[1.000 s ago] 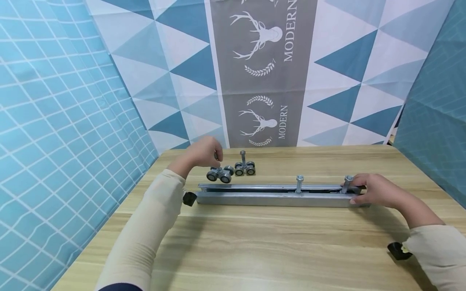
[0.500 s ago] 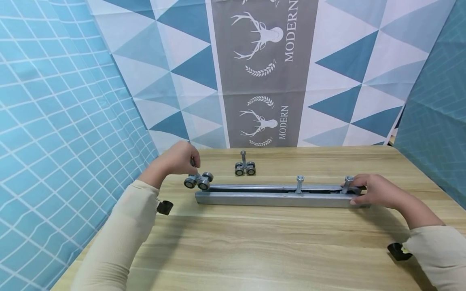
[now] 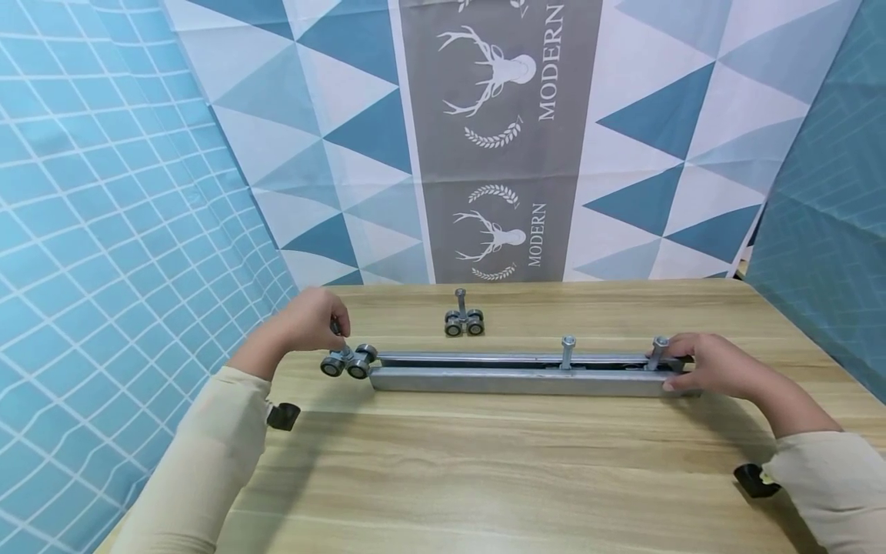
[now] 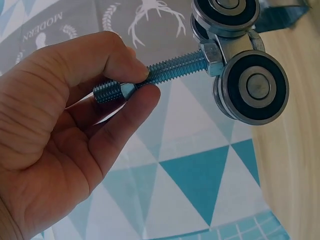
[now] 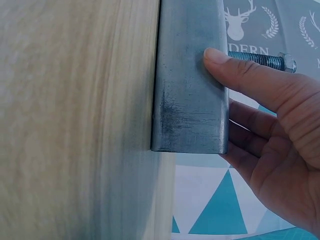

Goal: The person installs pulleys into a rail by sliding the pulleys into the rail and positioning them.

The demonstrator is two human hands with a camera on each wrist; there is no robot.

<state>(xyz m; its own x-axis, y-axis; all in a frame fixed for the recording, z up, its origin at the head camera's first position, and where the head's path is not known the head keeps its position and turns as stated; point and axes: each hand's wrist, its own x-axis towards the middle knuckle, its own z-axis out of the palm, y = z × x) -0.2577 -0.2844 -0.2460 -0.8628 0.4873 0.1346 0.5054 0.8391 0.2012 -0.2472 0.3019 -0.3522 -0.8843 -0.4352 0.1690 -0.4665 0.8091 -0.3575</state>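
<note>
A metal track (image 3: 512, 382) with an open slot along its top lies across the table. Two threaded bolts with nuts, a middle one (image 3: 568, 352) and a right one (image 3: 657, 352), stand up out of that slot. At the track's right end my right hand (image 3: 720, 365) grips it, thumb on the near wall (image 5: 192, 100) and fingers behind. My left hand (image 3: 308, 319) pinches the threaded bolt (image 4: 177, 67) of a roller trolley between thumb and fingers. The trolley's wheels (image 3: 346, 362) are just off the track's left end, and whether they touch it I cannot tell.
Behind the track, a second roller trolley (image 3: 464, 319) stands on its wheels with its bolt upright. The wooden table (image 3: 484, 469) ends at a patterned cloth (image 3: 505, 154) at the back. Blue cloth walls (image 3: 104, 231) flank both sides.
My left hand has carried its roller trolley left and towards me, from behind the track to beside its left end. The right hand stays in place on the track.
</note>
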